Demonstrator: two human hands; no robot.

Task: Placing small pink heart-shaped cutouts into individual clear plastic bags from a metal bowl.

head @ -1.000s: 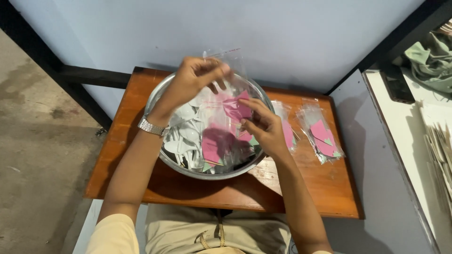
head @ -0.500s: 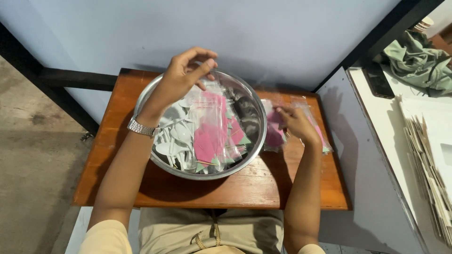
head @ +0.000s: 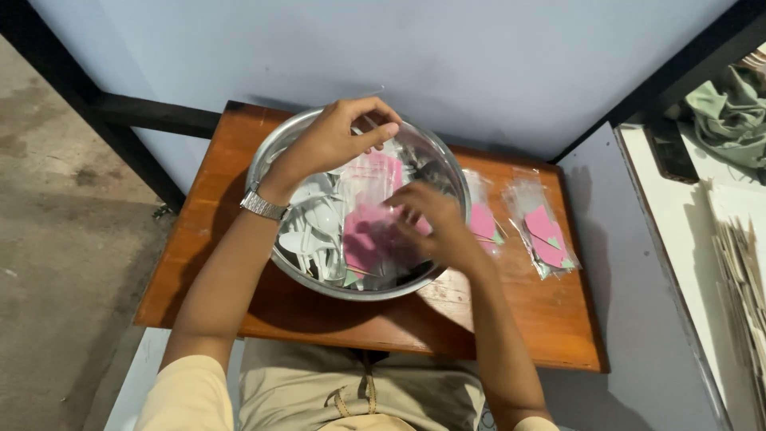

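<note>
A steel bowl sits on a small wooden table. It holds pink paper pieces, white plastic spoons and clear wrappers. My left hand, with a watch on the wrist, hovers over the bowl's far side and pinches the top of a clear plastic bag with pink showing through it. My right hand is blurred as it reaches into the bowl's right side over the pink pieces. Its grip is unclear.
Two filled clear packets with pink inserts lie on the table right of the bowl. A pale blue wall stands behind. To the right are a grey ledge, stacked paper and green cloth. Bare concrete floor lies at left.
My right hand laid a packet on the table to the right of the bowl, then came back into the bowl. My left hand stayed over the bowl's far side.
</note>
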